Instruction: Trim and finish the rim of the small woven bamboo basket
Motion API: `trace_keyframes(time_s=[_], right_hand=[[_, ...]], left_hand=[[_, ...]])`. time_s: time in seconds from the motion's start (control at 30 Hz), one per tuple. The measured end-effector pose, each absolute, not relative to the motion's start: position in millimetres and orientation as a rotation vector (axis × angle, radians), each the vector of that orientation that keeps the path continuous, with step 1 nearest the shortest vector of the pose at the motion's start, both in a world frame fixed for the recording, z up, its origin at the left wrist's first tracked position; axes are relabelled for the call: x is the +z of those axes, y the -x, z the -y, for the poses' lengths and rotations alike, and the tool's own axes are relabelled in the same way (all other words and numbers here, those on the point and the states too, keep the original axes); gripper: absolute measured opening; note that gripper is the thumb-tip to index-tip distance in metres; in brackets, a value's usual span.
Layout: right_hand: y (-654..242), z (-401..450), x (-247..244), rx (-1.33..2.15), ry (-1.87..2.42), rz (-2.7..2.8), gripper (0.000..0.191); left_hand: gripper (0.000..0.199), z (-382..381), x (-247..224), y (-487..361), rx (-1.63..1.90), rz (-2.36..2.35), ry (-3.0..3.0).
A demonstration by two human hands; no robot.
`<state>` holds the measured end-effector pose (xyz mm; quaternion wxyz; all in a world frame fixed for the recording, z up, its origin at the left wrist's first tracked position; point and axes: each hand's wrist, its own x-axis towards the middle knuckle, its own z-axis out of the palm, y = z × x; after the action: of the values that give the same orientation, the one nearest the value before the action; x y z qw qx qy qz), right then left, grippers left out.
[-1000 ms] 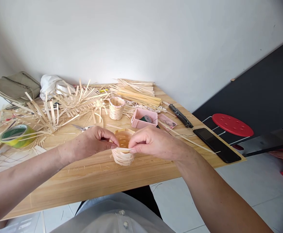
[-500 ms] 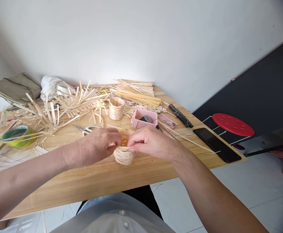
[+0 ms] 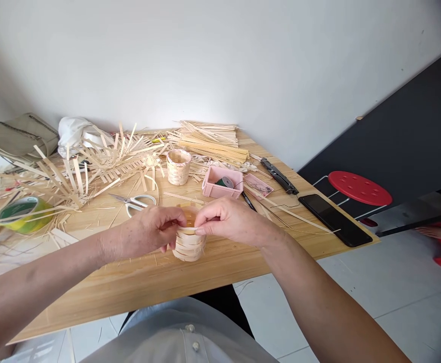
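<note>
The right hand pinched a thin bamboo strip against the rim of a small woven basket, while the left hand curled its fingers around the rim. The basket stood near the front edge of the wooden table, with scissors just behind the left hand.

The near basket shows pale straw bands, the crate is pink, the stool is red with dark holes, and the worktop is honey-coloured with streaky grain.
</note>
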<state>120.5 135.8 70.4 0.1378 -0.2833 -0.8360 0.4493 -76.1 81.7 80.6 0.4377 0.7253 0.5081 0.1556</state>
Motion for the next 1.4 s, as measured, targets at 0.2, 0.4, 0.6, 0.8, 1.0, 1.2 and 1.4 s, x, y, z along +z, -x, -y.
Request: trace_keyframes(time_s=[0.2,0.4,0.6,0.8,1.0,1.2,1.4], right_hand=[[-115,-132,66,1.325,0.824,2.346,0.01],[-110,-126,68,1.191,0.859,2.329,0.013],[-107,-121,71,1.122,0.924,2.304,0.013],[-107,-122,70,1.143,0.937,2.296,0.012],[-109,-123,67,1.103,0.936,2.318,0.016],[-108,-125,62,1.126,0.906,2.306,0.021],[-107,-126,57,1.137,0.907,2.248,0.015]], left_hand=[[0.022,-80,81,83,0.437,-1.217,-1.836],[0.028,-86,72,80,0.543,-1.396,-1.849],[0.02,-89,68,83,0.624,-1.256,-1.787],[0.024,-88,72,87,0.603,-1.209,-1.801],[0.022,-92,79,86,0.542,-1.236,-1.828],[0.018,-98,80,84,0.532,-1.3,-1.692],[0.017,-99,74,86,0.558,-1.257,-1.578]])
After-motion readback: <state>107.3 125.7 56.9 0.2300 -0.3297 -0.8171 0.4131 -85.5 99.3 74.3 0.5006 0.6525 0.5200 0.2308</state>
